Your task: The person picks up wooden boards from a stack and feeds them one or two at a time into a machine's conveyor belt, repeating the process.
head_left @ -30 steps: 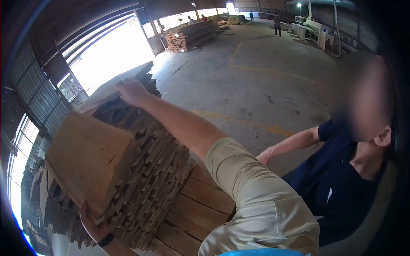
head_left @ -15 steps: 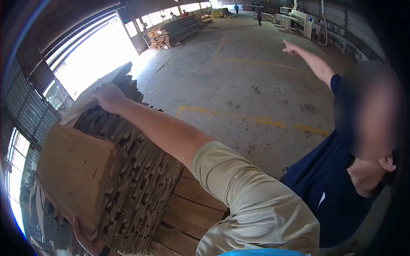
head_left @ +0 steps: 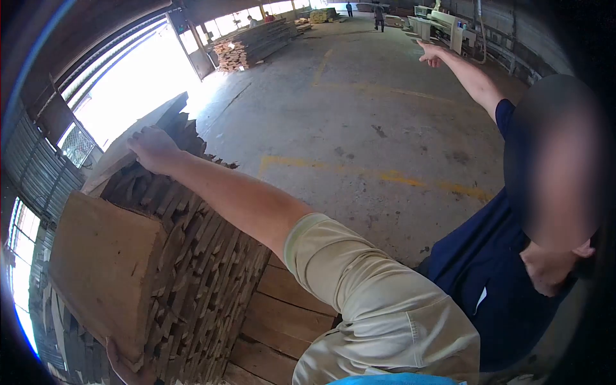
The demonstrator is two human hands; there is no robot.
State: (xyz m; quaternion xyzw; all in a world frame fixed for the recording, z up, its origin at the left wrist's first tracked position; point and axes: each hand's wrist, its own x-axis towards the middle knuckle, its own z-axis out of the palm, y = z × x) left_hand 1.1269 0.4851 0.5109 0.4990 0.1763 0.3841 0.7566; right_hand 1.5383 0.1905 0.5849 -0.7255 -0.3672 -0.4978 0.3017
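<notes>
A tall stack of rough boards (head_left: 192, 269) fills the left side. My right hand (head_left: 154, 149), at the end of the outstretched arm in a light sleeve, is closed over the edge of a pale board (head_left: 168, 115) at the far end of the stack. Nearer to me a broad tan board (head_left: 106, 260) lies tilted on top. At its lower edge is my left hand (head_left: 125, 367), partly hidden by the board, with fingers bent against it. Its grip shows only in part.
Close on the right, a person in a dark shirt (head_left: 478, 269) stretches an arm (head_left: 471, 77) forward, finger pointing. Wooden planks (head_left: 285, 314) lie below the stack. Farther off are another lumber pile (head_left: 256, 46), machinery (head_left: 443, 29) and people walking (head_left: 379, 17).
The view has shifted slightly, so the far pile and my right hand appear a little farther left. Both hands stay at the boards, and the person beside me still points.
</notes>
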